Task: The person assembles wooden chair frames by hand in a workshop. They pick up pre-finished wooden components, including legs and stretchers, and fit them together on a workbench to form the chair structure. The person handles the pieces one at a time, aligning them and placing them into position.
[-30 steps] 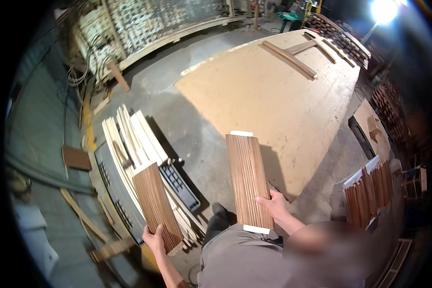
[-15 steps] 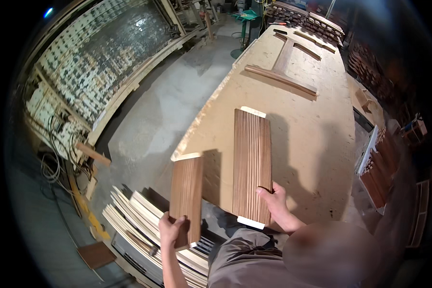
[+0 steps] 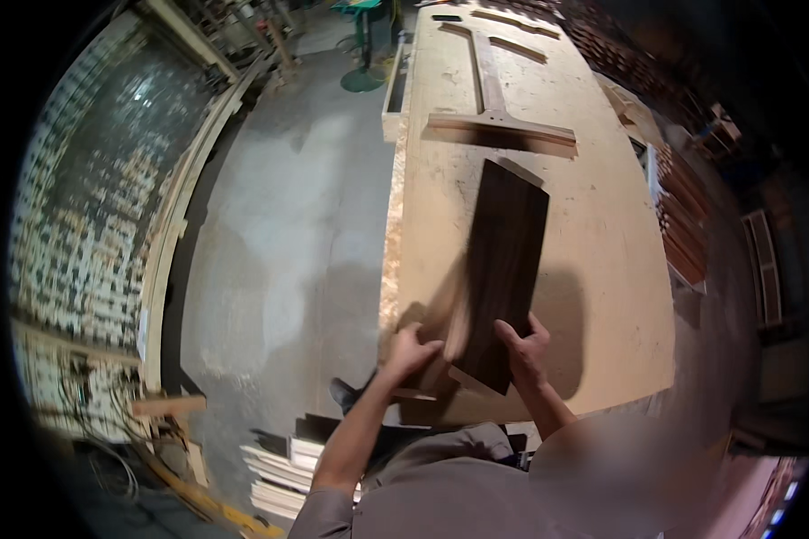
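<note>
At the near edge of the long pale chipboard workbench [image 3: 593,269], my left hand [image 3: 412,349] rests with fingers curled against the blurred lighter wooden board [image 3: 454,310] at the bench's near left corner; the blur hides how firmly I grip it. Just right of it my right hand [image 3: 523,346] clasps the near end of the dark brown grooved wooden panel [image 3: 503,269], thumb on top, the panel lying lengthwise away from me over the benchtop. To do this well I judge I should keep both pieces flat and square to the bench edge, and lower them evenly so neither end tips off the near side.

Further left, beyond the bench, the grey concrete floor [image 3: 288,234] falls away, with a stack of pale boards [image 3: 279,472] near my feet. Far along the benchtop lies a T-shaped wooden frame [image 3: 499,112], well apart from the panel. Right of the bench, stacked reddish panels [image 3: 683,225] stand close by.
</note>
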The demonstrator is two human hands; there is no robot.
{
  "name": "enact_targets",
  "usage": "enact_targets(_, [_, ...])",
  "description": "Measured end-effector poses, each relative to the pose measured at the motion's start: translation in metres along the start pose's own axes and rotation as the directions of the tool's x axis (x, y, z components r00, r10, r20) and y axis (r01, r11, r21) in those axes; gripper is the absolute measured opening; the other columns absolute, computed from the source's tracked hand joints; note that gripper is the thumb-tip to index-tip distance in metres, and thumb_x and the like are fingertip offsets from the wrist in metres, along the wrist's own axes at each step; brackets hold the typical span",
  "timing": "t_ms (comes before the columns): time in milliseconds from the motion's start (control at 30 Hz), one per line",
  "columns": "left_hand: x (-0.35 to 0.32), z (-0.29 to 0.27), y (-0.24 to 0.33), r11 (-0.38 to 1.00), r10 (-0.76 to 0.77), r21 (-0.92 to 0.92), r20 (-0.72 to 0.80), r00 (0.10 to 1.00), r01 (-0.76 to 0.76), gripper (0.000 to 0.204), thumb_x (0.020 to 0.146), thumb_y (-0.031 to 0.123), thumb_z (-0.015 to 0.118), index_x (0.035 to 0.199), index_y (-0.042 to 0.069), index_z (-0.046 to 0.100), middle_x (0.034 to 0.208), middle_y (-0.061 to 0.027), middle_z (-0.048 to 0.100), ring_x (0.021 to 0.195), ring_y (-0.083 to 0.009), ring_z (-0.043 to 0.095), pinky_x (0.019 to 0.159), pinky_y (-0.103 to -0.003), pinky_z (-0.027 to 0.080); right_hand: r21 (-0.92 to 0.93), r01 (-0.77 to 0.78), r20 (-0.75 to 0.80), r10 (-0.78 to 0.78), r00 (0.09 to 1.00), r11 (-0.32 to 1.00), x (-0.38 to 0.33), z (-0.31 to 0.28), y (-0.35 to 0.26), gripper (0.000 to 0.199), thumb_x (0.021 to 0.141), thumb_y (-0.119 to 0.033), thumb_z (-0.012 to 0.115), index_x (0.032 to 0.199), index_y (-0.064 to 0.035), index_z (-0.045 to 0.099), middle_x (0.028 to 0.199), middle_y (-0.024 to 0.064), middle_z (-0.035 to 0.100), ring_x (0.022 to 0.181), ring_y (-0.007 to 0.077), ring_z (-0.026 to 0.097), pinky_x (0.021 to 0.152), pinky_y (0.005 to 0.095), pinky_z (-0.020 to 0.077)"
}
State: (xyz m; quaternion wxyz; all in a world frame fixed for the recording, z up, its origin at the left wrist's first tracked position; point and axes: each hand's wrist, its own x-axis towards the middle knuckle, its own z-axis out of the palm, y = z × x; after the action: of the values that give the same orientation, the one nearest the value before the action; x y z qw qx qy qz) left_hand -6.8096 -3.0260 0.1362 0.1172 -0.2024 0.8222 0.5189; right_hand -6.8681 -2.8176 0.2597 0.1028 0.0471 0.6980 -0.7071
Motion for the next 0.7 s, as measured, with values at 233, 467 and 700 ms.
enact_targets(233, [0.068, -0.013, -0.031, 0.999, 0.021, 0.015, 0.37, 0.929, -0.029, 0.054, 0.077, 0.037, 0.072, 0.117, 0.002, 0.063, 0.114, -0.0233, 0.066, 0.11, -0.0385, 0.063, 0.093, -0.045, 0.049, -0.007, -0.024, -0.395, 0.019, 0.919, 1.0, -0.052, 0.098, -0.007, 0.037, 0.08, -0.013, 0.077, 0.111, 0.0049, 0.064, 0.1, 0.008, 0.068, 0.089, 0.0147, 0.063, 0.081, 0.0282, 0.0504])
enact_targets(467, [0.142, 0.012, -0.075, 0.944, 0.33, -0.172, 0.475, 0.816, -0.281, 0.038, 0.091, 0.027, 0.054, 0.115, -0.001, 0.062, 0.109, -0.0263, 0.065, 0.105, -0.0435, 0.061, 0.091, -0.046, 0.049, 0.121, 0.096, -0.489, -0.024, 0.872, 0.988, -0.058, 0.18, -0.005, 0.04, 0.081, -0.014, 0.076, 0.114, 0.0044, 0.063, 0.105, 0.0077, 0.067, 0.096, 0.0162, 0.062, 0.09, 0.0302, 0.0472])
enact_targets(700, [0.177, -0.212, -0.068, 0.879, 0.352, 0.154, 0.432, 0.831, -0.452, 0.021, 0.083, 0.015, 0.063, 0.101, 0.007, 0.07, 0.102, -0.0142, 0.069, 0.095, -0.0298, 0.067, 0.084, -0.037, 0.054, 0.318, 0.22, -0.61, 0.021, 0.792, 0.922, 0.037, 0.224, 0.01, 0.032, 0.083, -0.005, 0.074, 0.112, 0.0033, 0.064, 0.103, 0.0074, 0.07, 0.096, 0.0148, 0.063, 0.091, 0.0293, 0.0474])
